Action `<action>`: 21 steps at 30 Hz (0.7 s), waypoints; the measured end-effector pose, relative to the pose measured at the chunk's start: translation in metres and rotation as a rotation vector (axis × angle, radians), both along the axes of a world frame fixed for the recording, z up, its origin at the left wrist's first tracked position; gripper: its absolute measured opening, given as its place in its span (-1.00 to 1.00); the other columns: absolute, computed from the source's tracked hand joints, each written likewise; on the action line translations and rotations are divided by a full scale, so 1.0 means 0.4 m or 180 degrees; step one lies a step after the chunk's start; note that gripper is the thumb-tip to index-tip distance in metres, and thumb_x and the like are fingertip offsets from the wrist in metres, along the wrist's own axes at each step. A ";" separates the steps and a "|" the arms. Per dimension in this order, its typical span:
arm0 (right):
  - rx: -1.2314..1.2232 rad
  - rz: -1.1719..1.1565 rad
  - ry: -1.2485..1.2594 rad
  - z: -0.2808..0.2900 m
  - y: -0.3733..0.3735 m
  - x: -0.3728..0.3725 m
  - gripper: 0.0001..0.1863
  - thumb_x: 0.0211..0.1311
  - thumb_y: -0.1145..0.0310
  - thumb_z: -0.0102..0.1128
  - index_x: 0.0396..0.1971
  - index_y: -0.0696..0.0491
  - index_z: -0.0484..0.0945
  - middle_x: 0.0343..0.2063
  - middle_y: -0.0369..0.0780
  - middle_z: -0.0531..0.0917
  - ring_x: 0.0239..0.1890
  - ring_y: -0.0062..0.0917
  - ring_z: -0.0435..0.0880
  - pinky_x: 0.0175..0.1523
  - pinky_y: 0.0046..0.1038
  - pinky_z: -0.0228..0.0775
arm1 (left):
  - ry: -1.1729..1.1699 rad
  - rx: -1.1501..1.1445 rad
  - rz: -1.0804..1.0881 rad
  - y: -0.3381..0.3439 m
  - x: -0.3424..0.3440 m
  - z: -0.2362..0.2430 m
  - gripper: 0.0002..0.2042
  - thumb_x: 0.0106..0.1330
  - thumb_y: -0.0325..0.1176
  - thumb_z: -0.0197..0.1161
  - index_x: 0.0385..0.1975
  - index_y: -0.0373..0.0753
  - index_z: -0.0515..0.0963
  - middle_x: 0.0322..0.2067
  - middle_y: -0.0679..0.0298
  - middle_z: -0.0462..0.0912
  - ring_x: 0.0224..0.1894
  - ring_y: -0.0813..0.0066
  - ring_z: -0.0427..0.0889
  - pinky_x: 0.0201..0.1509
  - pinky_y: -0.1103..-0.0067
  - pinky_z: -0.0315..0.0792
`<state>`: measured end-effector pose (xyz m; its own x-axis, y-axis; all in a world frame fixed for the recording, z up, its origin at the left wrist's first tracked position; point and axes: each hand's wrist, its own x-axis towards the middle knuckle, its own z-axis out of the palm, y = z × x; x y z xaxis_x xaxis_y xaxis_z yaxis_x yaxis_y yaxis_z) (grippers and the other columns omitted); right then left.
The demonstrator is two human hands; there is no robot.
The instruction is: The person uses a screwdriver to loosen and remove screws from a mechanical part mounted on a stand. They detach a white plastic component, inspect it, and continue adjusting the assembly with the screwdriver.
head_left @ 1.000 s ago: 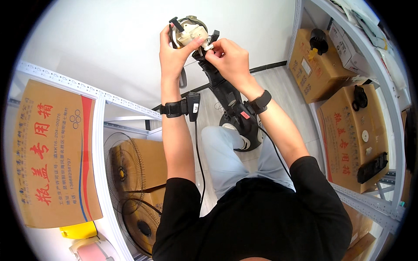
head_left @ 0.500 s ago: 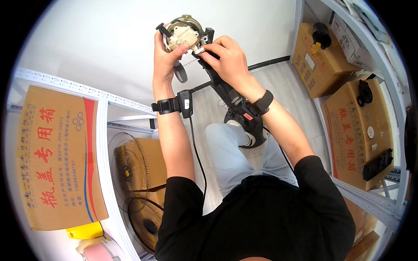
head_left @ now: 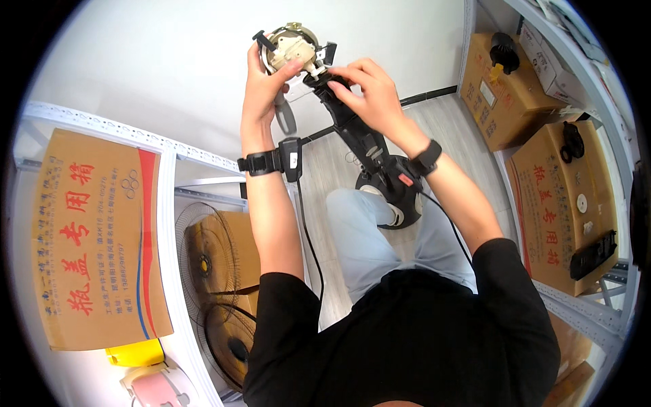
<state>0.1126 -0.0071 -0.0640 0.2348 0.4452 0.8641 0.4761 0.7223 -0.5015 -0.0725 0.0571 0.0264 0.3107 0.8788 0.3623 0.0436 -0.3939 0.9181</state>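
Note:
At the top, my left hand (head_left: 261, 91) is closed around a bared fan motor (head_left: 293, 49) with a cream gear housing and a metal rim, its thumb lying on the housing. A black knob (head_left: 263, 41) sticks out from the motor's left. Below the housing, a small white lever (head_left: 316, 71) meets the top of the black fan stand (head_left: 356, 136). My right hand (head_left: 371, 95) is just right of that joint. Its thumb and index finger are apart, and nothing shows between them. A grey oval piece (head_left: 285, 118) hangs beneath my left palm.
The round stand base (head_left: 408, 203) rests on the floor between my feet. Wire fan guards (head_left: 207, 254) lean in the left shelf beside a cardboard box (head_left: 102, 237). On the right shelf, boxes carry a black cover (head_left: 503, 51), a black ring part (head_left: 573, 141) and a black panel (head_left: 593, 254).
My right thumb and index finger have come off the white lever and spread, moving slightly right and down. My left hand keeps its hold on the fan motor. The whole view has shifted slightly.

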 end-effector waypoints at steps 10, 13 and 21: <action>-0.1616 0.1304 0.0155 0.050 -0.136 -0.156 -0.28 0.19 0.12 0.42 0.24 0.06 0.28 -0.09 -0.06 0.64 -0.16 -0.31 0.72 -0.03 -0.33 0.60 | -0.0756 -0.0691 -0.0100 -0.078 0.016 0.013 -0.22 0.23 -0.39 0.45 0.41 -0.10 0.14 -0.14 0.23 0.53 -0.38 0.58 0.41 -0.42 0.63 0.37; -0.1864 0.1391 0.0338 0.062 -0.110 -0.147 -0.25 0.13 0.12 0.44 0.22 0.07 0.25 -0.16 -0.03 0.64 -0.19 -0.32 0.72 -0.08 -0.32 0.59 | -0.0876 -0.0629 -0.0156 -0.086 0.022 0.016 -0.13 0.23 -0.41 0.46 0.46 -0.23 0.02 -0.14 0.19 0.53 -0.36 0.59 0.45 -0.39 0.60 0.42; -0.1997 0.1271 -0.0391 0.004 -0.147 -0.065 -0.53 0.03 0.37 0.35 -0.01 0.10 0.50 -0.29 -0.18 0.66 -0.27 -0.51 0.67 -0.14 -0.43 0.51 | 0.0328 -0.0364 0.0197 -0.082 -0.025 0.029 -0.26 0.35 0.18 0.25 0.42 -0.05 0.23 0.25 0.27 0.37 0.03 0.38 0.45 0.07 0.44 0.37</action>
<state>0.0868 -0.0660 -0.0625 -0.1294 0.8936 0.4299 0.3171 0.4481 -0.8359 -0.0823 0.0244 0.0381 0.2850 0.9310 0.2280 0.1607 -0.2809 0.9462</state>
